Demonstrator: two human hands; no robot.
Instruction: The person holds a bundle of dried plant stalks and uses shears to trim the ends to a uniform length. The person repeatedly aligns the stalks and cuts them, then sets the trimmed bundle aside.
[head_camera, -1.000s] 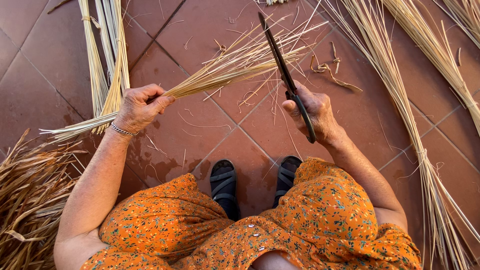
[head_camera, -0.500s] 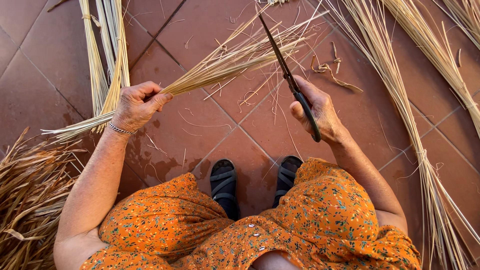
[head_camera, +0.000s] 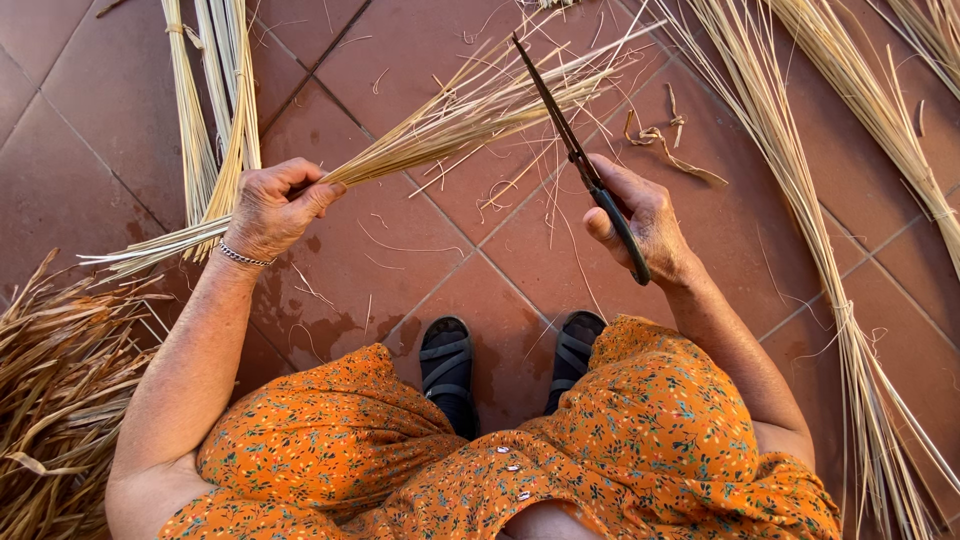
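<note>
L hand (head_camera: 275, 208) is fisted tight round a straw bundle (head_camera: 450, 125), w/ stalks fanning far-right over the tiled floor (head_camera: 400, 270). R hand (head_camera: 640, 215) is clamped on the black scissors (head_camera: 580, 160), blades together, crossing the bundle's far end. More straw lies left & right.

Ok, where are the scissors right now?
In the head view the scissors sit right of centre, gripped in the right hand, with the blades pointing up across the splayed end of the straw bundle that the left hand holds.
</note>
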